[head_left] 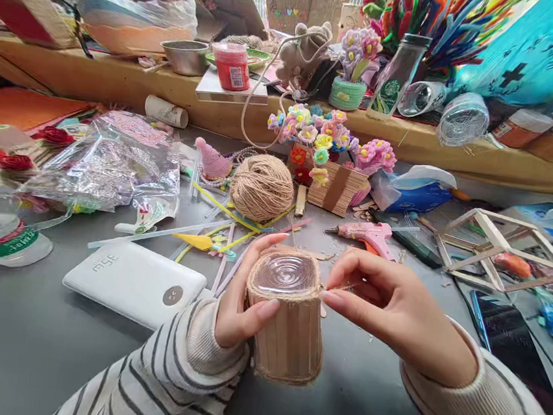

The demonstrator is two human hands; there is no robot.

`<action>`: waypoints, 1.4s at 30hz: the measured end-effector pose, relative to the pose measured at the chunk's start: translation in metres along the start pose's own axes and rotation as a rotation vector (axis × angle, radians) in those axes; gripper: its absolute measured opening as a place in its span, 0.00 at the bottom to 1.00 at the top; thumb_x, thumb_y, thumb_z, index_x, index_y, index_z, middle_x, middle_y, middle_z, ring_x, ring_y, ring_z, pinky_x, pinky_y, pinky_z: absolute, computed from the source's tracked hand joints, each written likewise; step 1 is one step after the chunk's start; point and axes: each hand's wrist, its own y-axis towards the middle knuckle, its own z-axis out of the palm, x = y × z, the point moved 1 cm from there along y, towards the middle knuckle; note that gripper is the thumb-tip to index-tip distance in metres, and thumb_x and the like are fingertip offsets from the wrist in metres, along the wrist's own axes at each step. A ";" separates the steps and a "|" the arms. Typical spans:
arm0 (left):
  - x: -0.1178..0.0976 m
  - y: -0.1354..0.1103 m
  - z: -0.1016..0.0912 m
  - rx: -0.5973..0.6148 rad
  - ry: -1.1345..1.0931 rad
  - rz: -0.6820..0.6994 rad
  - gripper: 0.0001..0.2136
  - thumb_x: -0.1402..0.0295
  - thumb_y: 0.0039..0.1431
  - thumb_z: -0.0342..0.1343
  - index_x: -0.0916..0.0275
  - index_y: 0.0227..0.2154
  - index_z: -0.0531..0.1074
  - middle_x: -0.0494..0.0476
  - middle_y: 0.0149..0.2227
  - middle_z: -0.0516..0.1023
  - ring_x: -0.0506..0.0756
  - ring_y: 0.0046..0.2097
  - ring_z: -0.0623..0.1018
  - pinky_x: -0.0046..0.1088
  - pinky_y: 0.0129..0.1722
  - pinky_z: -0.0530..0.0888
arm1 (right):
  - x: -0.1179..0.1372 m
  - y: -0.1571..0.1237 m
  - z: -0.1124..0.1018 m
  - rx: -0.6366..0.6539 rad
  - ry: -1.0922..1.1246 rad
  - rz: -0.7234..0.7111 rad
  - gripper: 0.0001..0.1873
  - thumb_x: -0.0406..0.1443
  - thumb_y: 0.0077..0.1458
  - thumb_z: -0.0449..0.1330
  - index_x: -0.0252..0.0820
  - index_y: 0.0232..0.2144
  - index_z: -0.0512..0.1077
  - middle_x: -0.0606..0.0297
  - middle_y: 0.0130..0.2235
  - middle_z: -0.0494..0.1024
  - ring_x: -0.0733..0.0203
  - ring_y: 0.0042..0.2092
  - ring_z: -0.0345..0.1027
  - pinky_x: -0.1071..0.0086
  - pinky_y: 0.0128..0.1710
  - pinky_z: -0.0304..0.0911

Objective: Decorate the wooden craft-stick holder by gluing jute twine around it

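Note:
My left hand (242, 302) grips a small container (288, 339) clad in flat wooden sticks. Its clear, ringed plastic bottom faces up, and twine runs around both the upper and lower edges. At the container's right upper edge, my right hand (375, 302) pinches a thin strand of twine (350, 286) between thumb and fingers; the exact end is hard to make out. A ball of jute twine (262, 188) lies just behind the container, and a thin strand rises near the container's back edge. Beyond my right hand rests a pink glue gun (364, 237).
A white power bank (135, 282) lies left of my left arm. Glue sticks and yellow strips litter the middle. At right are a wooden stick frame (502, 249) and a dark phone (517, 351). Fuzzy flowers (322, 137) stand behind; a cluttered ledge (207, 113) runs along the back.

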 end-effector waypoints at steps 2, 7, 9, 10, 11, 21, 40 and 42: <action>-0.009 0.003 0.002 -0.005 0.023 -0.030 0.33 0.53 0.52 0.60 0.59 0.58 0.58 0.60 0.48 0.75 0.62 0.49 0.76 0.37 0.50 0.70 | -0.001 0.000 0.000 0.002 0.003 -0.006 0.12 0.40 0.51 0.67 0.40 0.26 0.71 0.70 0.26 0.72 0.70 0.26 0.59 0.75 0.24 0.57; -0.016 0.004 0.004 0.019 0.040 -0.008 0.31 0.56 0.53 0.60 0.59 0.58 0.59 0.61 0.48 0.76 0.62 0.49 0.77 0.38 0.50 0.71 | -0.002 0.000 0.000 0.019 0.038 0.009 0.08 0.36 0.50 0.67 0.41 0.28 0.71 0.68 0.29 0.73 0.69 0.29 0.63 0.75 0.26 0.58; -0.012 0.003 0.004 0.015 0.035 0.048 0.31 0.58 0.54 0.59 0.58 0.59 0.59 0.60 0.48 0.76 0.61 0.49 0.77 0.37 0.50 0.71 | -0.003 0.001 0.000 0.030 0.056 0.018 0.07 0.35 0.50 0.67 0.41 0.29 0.71 0.68 0.29 0.73 0.69 0.30 0.63 0.75 0.27 0.58; -0.009 0.002 0.004 0.006 0.033 0.076 0.31 0.59 0.54 0.59 0.58 0.60 0.59 0.60 0.49 0.76 0.62 0.49 0.77 0.37 0.50 0.72 | -0.004 0.002 0.000 0.037 0.062 0.024 0.07 0.35 0.50 0.66 0.41 0.29 0.71 0.68 0.30 0.72 0.69 0.30 0.62 0.75 0.27 0.57; -0.007 0.002 0.004 -0.006 0.032 0.098 0.31 0.59 0.54 0.59 0.58 0.60 0.59 0.61 0.50 0.76 0.62 0.49 0.77 0.37 0.50 0.72 | -0.004 0.002 0.000 0.045 0.066 0.030 0.07 0.35 0.50 0.66 0.41 0.30 0.70 0.68 0.30 0.72 0.70 0.29 0.61 0.75 0.26 0.57; -0.004 0.000 0.005 -0.076 0.071 0.157 0.31 0.61 0.52 0.60 0.56 0.60 0.60 0.60 0.50 0.75 0.63 0.49 0.77 0.40 0.51 0.73 | -0.013 -0.003 0.004 0.018 0.081 0.014 0.10 0.34 0.48 0.66 0.43 0.31 0.68 0.74 0.28 0.65 0.73 0.24 0.49 0.75 0.23 0.50; -0.016 0.003 0.006 -0.030 0.141 0.118 0.31 0.64 0.50 0.61 0.56 0.57 0.59 0.59 0.48 0.76 0.62 0.48 0.78 0.41 0.52 0.72 | -0.019 -0.001 0.008 0.081 0.231 0.056 0.11 0.35 0.49 0.66 0.43 0.31 0.65 0.73 0.28 0.64 0.71 0.28 0.55 0.76 0.26 0.54; -0.017 0.003 0.006 -0.030 0.132 0.115 0.31 0.64 0.50 0.61 0.55 0.58 0.59 0.58 0.49 0.75 0.62 0.48 0.78 0.40 0.52 0.72 | -0.019 -0.001 0.008 0.084 0.221 0.060 0.12 0.36 0.49 0.67 0.43 0.31 0.65 0.73 0.28 0.64 0.70 0.28 0.55 0.76 0.27 0.54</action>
